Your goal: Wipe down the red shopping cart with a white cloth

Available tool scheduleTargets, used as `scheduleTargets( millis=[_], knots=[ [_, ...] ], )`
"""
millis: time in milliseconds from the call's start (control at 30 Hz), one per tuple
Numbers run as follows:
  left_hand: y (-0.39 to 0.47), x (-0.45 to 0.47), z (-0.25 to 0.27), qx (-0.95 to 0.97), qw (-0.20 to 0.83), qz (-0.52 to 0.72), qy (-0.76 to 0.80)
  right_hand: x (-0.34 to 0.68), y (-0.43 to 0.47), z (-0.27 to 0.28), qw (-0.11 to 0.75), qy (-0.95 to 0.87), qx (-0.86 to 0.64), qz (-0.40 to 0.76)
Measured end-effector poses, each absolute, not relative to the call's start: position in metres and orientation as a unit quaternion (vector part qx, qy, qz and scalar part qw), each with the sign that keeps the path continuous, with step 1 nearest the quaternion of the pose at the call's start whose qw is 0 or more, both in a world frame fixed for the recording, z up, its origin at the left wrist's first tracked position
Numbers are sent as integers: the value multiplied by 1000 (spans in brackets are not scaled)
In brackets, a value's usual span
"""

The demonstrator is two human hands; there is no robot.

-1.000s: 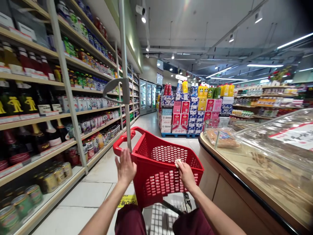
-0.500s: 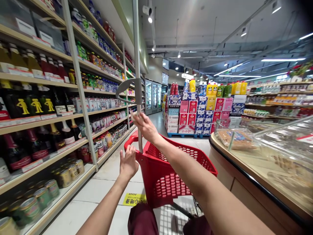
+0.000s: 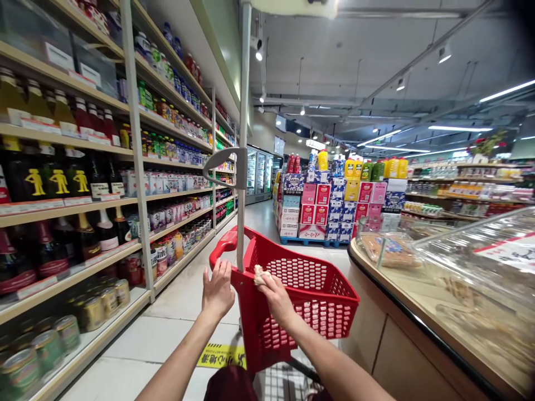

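My left hand rests on the near end of the red handle of a shopping cart, fingers curled over its edge. My right hand is closed on a crumpled cream-white cloth, pressed against the cart basket's near rim. A metal pole rises from the rim between my hands. A grey looped grip is fixed on that pole, above both hands. Holes pattern the basket's sides, and I see no goods in its visible part.
Shelves of bottles and cans line the left side. A glass-covered food counter stands close on the right. Stacked drink cartons stand ahead on a blue pallet. A yellow floor sign lies near the cart's wheels.
My right hand has come down from the pole to the basket rim with the cloth. My left hand stays on the handle. The view has shifted slightly.
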State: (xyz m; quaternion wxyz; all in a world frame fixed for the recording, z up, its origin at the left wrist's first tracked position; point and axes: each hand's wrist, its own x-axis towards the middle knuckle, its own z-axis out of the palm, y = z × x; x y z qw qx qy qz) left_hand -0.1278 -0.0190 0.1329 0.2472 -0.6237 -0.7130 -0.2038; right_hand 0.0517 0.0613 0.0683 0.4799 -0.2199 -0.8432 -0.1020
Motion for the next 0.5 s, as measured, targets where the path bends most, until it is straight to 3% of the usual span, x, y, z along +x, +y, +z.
scheduleTargets(
  millis=[167,500],
  knots=[
    [-20,-100,131,-613,252,-216,-717,89,72,55,530,-792,-303,5],
    [-17,-44,157,-691,227,-245,-641,80,36,103,613,-724,-294,116]
  ],
)
